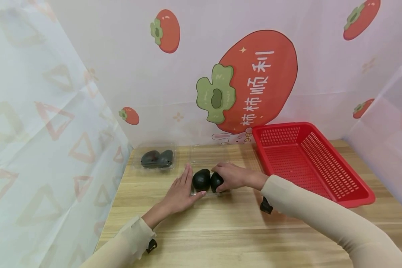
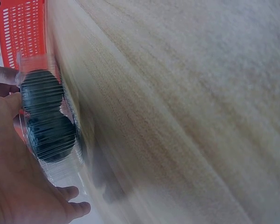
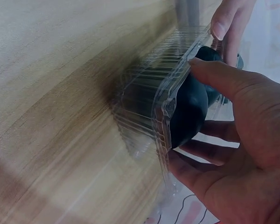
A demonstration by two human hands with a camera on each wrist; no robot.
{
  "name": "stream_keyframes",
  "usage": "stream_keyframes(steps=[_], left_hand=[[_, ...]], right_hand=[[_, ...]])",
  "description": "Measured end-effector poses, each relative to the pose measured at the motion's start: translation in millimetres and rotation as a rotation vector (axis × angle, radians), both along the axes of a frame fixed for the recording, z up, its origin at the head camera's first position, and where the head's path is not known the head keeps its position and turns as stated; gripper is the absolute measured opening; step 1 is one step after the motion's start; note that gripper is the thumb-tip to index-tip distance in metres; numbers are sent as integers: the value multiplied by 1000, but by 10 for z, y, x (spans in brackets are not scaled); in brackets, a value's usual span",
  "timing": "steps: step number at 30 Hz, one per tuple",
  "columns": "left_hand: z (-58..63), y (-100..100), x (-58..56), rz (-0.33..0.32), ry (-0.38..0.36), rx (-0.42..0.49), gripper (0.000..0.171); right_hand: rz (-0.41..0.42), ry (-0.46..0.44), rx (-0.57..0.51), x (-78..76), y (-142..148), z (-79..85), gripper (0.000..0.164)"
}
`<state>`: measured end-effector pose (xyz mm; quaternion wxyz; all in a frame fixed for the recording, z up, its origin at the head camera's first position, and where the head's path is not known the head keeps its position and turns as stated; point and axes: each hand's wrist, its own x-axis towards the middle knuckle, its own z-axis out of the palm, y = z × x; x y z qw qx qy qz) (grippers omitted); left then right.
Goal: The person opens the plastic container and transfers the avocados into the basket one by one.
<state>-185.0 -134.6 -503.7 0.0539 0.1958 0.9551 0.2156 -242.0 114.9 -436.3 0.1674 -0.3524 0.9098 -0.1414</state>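
Note:
Two dark avocados sit side by side in a clear plastic clamshell box (image 3: 140, 91), whose lid (image 1: 209, 154) is folded back toward the wall. My right hand (image 1: 232, 175) grips the right avocado (image 1: 216, 181), thumb on the near side and fingers on the far side, at the box's right end. Beside the left avocado (image 1: 201, 180), my left hand (image 1: 179, 195) rests against the box's left side with its fingers straight and thumb along the front rim. In the left wrist view both avocados (image 2: 49, 135) show through the ribbed wall.
At the back left stands another clear box (image 1: 154, 145) with two dark avocados inside. A red plastic basket (image 1: 321, 201) with slotted walls stands on the right, close to my right forearm. The wooden table (image 1: 201, 238) meets a printed cloth wall behind.

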Motion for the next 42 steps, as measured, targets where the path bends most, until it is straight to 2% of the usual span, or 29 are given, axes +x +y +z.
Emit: stream_keyframes(steps=[8,17,28,42], left_hand=[[7,12,7,-1,-3,4,107],[13,20,2,-5,-4,9,107],[18,21,-3,-7,-13,12,108],[10,13,-3,-2,-13,31,108]], right_hand=[[17,24,42,-54,-34,-28,76],[10,-5,35,-141,-86,-65,72],[-26,-44,41,-186,-106,-101,76],[-49,37,66,-139,-187,-163,74]])
